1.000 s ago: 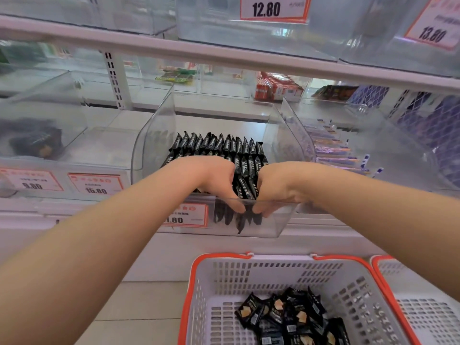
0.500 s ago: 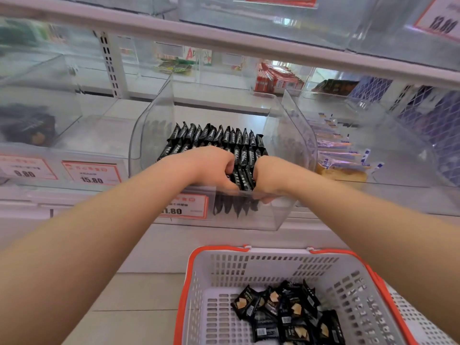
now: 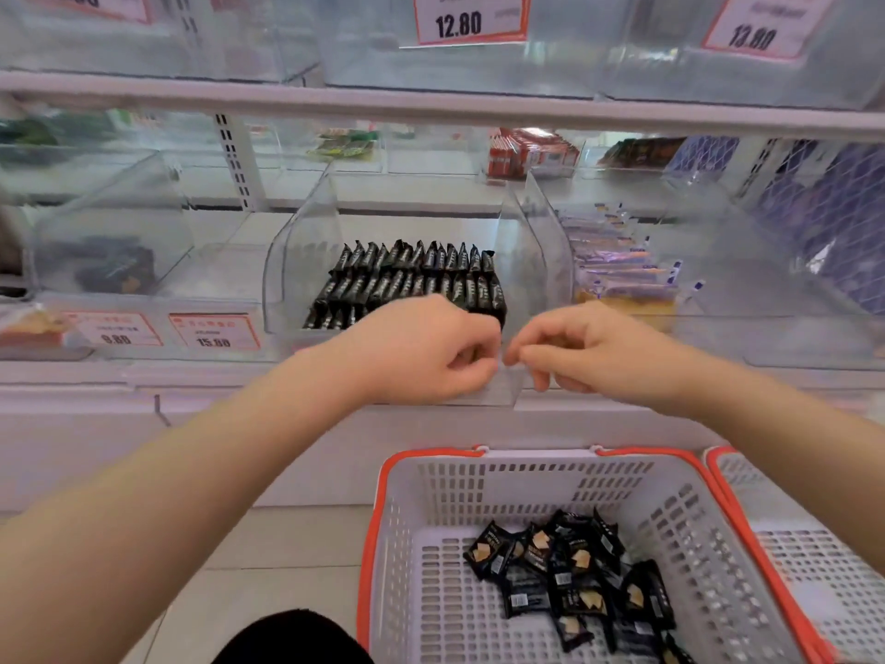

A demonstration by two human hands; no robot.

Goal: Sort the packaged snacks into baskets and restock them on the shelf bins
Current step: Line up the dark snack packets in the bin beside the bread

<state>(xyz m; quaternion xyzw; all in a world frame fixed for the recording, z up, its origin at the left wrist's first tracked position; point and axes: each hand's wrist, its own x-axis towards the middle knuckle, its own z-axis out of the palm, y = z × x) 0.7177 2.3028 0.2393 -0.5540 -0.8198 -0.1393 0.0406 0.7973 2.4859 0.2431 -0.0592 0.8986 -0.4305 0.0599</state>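
Packets (image 3: 412, 275) in black wrappers stand in neat rows inside the clear shelf bin (image 3: 297, 261), filling its floor from the middle toward the front. Just before the bin's front wall both hands hover close together, not quite touching each other: the left hand (image 3: 426, 349) has its fingers curled in toward the palm and nothing shows in them, while the right hand (image 3: 589, 347) has its fingers loosely bent with the tips pointing toward the left hand, also holding nothing visible. Below, on the floor, a white basket (image 3: 421, 496) with an orange rim holds a loose heap of black snack packs (image 3: 570, 582). A second basket (image 3: 823, 577) sits touching its right side. Price tags (image 3: 213, 330) line the shelf edge to the left.
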